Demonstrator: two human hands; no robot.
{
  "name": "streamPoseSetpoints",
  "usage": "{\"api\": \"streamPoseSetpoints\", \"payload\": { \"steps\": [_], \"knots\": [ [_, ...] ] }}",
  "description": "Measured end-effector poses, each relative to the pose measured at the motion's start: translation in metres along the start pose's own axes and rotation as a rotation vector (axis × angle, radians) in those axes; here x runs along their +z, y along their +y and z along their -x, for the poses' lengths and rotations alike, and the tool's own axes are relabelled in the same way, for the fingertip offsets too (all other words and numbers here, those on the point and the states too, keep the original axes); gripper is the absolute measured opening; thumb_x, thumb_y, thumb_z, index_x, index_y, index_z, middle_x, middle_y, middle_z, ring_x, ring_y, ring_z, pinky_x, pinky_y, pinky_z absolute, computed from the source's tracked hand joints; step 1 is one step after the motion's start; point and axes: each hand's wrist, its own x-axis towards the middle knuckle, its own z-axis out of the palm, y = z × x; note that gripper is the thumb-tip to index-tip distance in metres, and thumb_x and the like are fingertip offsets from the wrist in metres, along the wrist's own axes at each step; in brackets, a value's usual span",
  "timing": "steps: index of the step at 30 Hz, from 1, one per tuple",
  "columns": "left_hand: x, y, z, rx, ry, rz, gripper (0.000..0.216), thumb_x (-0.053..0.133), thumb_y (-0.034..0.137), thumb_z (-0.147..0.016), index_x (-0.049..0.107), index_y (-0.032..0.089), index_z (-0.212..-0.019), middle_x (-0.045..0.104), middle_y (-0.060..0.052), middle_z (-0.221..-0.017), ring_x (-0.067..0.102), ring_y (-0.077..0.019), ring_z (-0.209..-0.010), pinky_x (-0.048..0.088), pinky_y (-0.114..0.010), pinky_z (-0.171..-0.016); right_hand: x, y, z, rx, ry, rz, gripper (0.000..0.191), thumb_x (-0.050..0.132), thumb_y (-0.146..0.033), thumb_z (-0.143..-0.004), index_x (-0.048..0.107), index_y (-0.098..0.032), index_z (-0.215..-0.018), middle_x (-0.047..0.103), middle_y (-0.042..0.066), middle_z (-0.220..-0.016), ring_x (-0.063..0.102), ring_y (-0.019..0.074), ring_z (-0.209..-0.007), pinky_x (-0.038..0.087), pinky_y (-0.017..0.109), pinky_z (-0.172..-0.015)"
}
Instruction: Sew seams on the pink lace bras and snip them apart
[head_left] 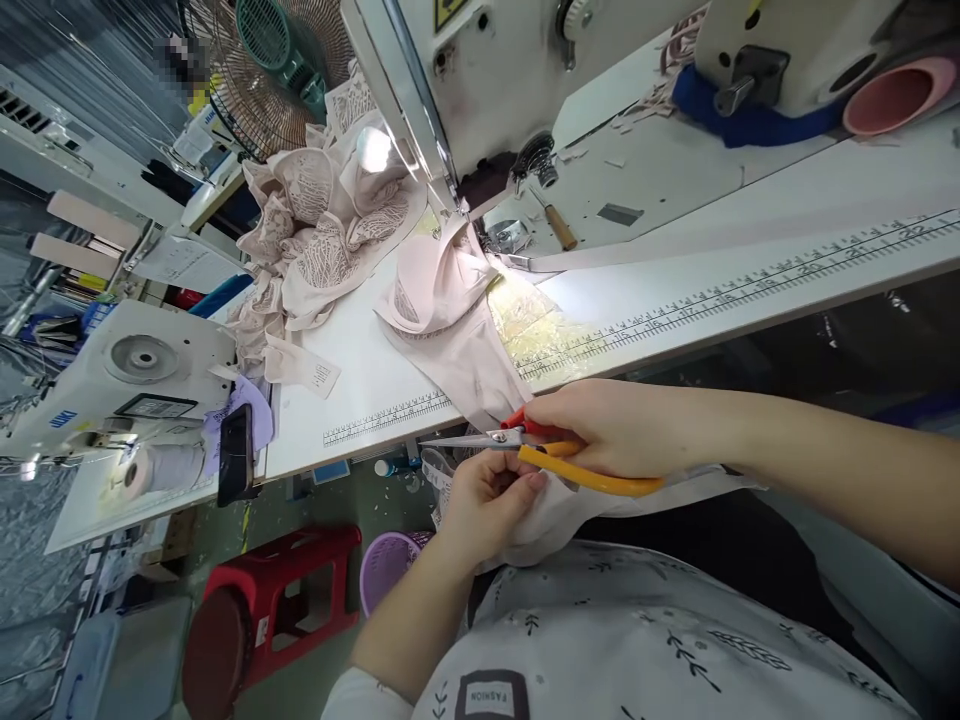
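My right hand (615,425) is closed round orange-and-red thread snips (555,455), whose steel blades point left past the table's front edge. Just below them my left hand (484,505) pinches the hanging end of a pale pink lace garment (450,310). That garment lies on the white sewing table (360,390) and drapes over its front edge towards my lap. Its far end sits under the needle area of the white sewing machine (480,90).
A heap of pink lace pieces (315,230) lies at the table's left rear beside a fan (270,70). A measuring scale (750,290) runs along the table front. Left stands another sewing machine (127,370) with a phone (235,452). Below are a red stool (285,600) and purple basket (390,565).
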Motion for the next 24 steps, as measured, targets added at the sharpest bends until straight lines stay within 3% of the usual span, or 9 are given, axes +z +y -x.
{"api": "streamPoseSetpoints", "payload": {
  "steps": [8, 14, 20, 24],
  "knots": [
    [0.000, 0.003, 0.000, -0.028, -0.014, -0.059, 0.047, 0.072, 0.056, -0.066, 0.059, 0.011, -0.069, 0.052, 0.000, -0.062, 0.040, -0.0062, -0.054, 0.034, -0.021, -0.053, 0.002, 0.005, -0.003, -0.035, 0.018, -0.030, 0.015, 0.055, -0.018, -0.071, 0.041, -0.020, -0.068, 0.056, 0.001, -0.070, 0.046, 0.0136, -0.059, 0.034, 0.025, -0.052],
    [0.003, 0.010, 0.000, -0.007, -0.031, -0.066, 0.047, 0.071, 0.058, -0.067, 0.062, 0.013, -0.076, 0.052, -0.001, -0.063, 0.042, -0.0085, -0.059, 0.035, -0.021, -0.055, 0.002, 0.007, -0.002, -0.057, 0.032, -0.050, 0.013, 0.055, -0.018, -0.074, 0.043, -0.019, -0.069, 0.056, 0.001, -0.070, 0.046, 0.0131, -0.058, 0.033, 0.025, -0.052],
    [0.001, 0.008, -0.001, -0.105, -0.084, -0.057, 0.056, 0.070, 0.066, -0.062, 0.055, 0.012, -0.065, 0.045, 0.002, -0.057, 0.033, -0.0052, -0.054, 0.029, -0.019, -0.052, 0.002, 0.008, -0.001, -0.142, 0.039, -0.110, 0.010, 0.056, -0.015, -0.072, 0.047, -0.018, -0.073, 0.056, 0.000, -0.072, 0.046, 0.0121, -0.059, 0.033, 0.023, -0.051],
    [0.000, 0.003, 0.000, -0.039, -0.039, -0.055, 0.052, 0.069, 0.063, -0.066, 0.060, 0.012, -0.069, 0.053, -0.001, -0.063, 0.041, -0.0074, -0.058, 0.034, -0.021, -0.056, 0.013, 0.013, 0.002, -0.166, 0.200, -0.167, 0.014, 0.054, -0.014, -0.070, 0.041, -0.020, -0.069, 0.051, -0.001, -0.066, 0.043, 0.0115, -0.055, 0.032, 0.023, -0.050]
  ]
}}
